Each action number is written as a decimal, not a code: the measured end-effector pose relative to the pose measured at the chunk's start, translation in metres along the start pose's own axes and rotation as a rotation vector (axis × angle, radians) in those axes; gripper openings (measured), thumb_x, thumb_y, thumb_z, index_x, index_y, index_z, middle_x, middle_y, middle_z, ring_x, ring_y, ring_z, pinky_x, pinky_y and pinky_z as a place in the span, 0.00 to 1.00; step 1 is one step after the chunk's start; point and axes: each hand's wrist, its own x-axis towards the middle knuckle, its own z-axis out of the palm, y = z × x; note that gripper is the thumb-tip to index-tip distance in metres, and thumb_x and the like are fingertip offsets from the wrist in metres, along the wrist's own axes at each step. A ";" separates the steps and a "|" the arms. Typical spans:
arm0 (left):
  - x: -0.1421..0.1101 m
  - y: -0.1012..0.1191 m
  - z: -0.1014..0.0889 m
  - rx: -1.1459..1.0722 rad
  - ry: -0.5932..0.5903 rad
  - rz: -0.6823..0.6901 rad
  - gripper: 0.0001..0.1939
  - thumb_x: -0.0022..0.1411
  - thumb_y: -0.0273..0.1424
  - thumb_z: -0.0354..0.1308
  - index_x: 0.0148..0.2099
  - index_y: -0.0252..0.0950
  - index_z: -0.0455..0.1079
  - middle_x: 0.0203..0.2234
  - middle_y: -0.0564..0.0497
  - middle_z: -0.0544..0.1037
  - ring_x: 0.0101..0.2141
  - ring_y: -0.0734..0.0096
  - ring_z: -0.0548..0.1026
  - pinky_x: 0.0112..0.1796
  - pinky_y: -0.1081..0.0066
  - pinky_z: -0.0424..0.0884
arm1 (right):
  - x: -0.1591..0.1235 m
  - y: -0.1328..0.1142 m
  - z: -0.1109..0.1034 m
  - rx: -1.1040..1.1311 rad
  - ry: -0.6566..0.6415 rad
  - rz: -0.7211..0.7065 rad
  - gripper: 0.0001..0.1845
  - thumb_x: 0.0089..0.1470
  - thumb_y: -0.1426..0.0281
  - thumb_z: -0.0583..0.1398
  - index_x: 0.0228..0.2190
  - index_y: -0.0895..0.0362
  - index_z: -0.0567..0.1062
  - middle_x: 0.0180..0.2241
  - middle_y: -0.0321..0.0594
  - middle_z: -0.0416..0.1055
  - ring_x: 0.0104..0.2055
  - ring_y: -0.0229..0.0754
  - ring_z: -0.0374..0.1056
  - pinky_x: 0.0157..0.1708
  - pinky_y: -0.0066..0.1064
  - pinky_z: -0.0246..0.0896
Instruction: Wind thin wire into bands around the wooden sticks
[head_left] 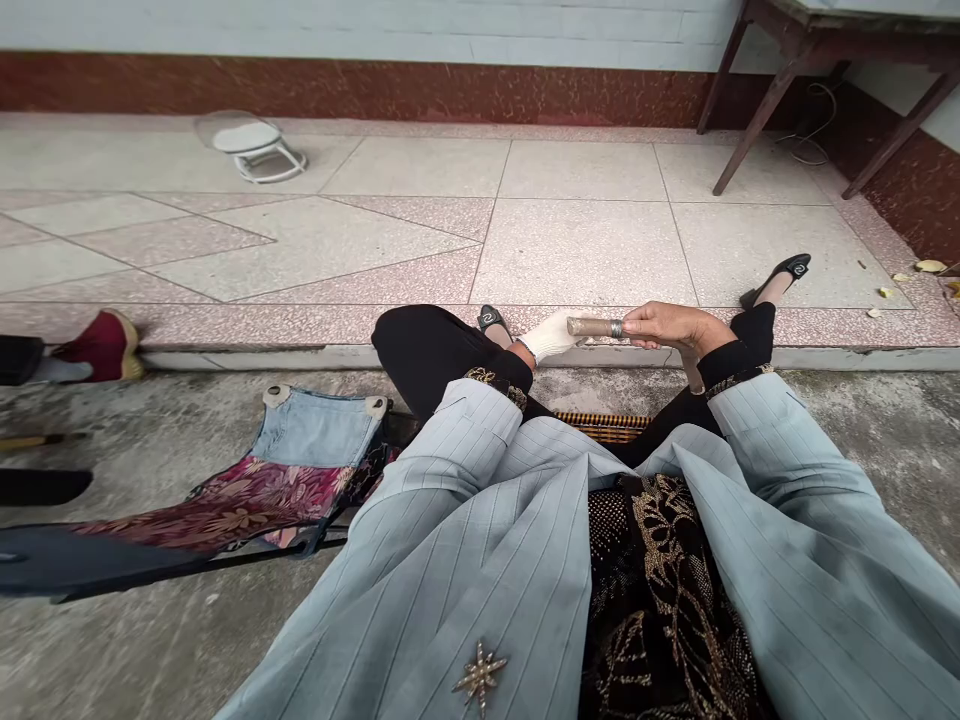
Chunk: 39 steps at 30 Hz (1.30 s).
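Observation:
My left hand (553,336) wears a white knitted glove and sits at the left end of a wooden handle (592,327). Its fingers are partly hidden behind that handle, so I cannot tell whether they grip it. My right hand (664,325) is bare and closed around the tool just beyond the handle's metal ferrule (616,328). The tool's working part is hidden by my right fingers. A second brown, handle-like piece (691,370) hangs below my right wrist; I cannot tell whether it belongs to the same tool.
Between my legs shows a woven bamboo edge (604,428). A folding chair with patterned cloth (262,500) stands at my left, near another person's red shoe (101,345). Ahead are a raised tiled step (577,240), a low white stool (259,145) and a wooden table (787,40).

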 end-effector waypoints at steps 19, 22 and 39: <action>-0.009 0.036 0.022 -0.107 -0.109 -0.060 0.13 0.65 0.34 0.50 0.42 0.32 0.72 0.22 0.52 0.72 0.23 0.77 0.65 0.27 0.74 0.62 | 0.028 0.035 0.010 -0.213 0.545 0.301 0.20 0.62 0.54 0.56 0.28 0.58 0.71 0.23 0.40 0.66 0.24 0.38 0.61 0.26 0.30 0.53; -0.008 0.029 0.023 -0.102 -0.101 -0.076 0.11 0.65 0.32 0.52 0.40 0.32 0.73 0.21 0.52 0.73 0.23 0.77 0.65 0.29 0.73 0.63 | 0.021 0.040 0.023 0.188 0.575 0.120 0.21 0.63 0.52 0.53 0.33 0.57 0.69 0.22 0.34 0.62 0.19 0.33 0.55 0.21 0.27 0.50; -0.009 0.011 0.005 0.172 -0.158 -0.012 0.12 0.56 0.34 0.56 0.35 0.33 0.77 0.26 0.50 0.77 0.29 0.69 0.72 0.35 0.71 0.64 | 0.015 0.022 0.026 -0.520 0.052 0.451 0.23 0.55 0.49 0.60 0.26 0.56 0.75 0.24 0.41 0.71 0.26 0.41 0.65 0.28 0.33 0.53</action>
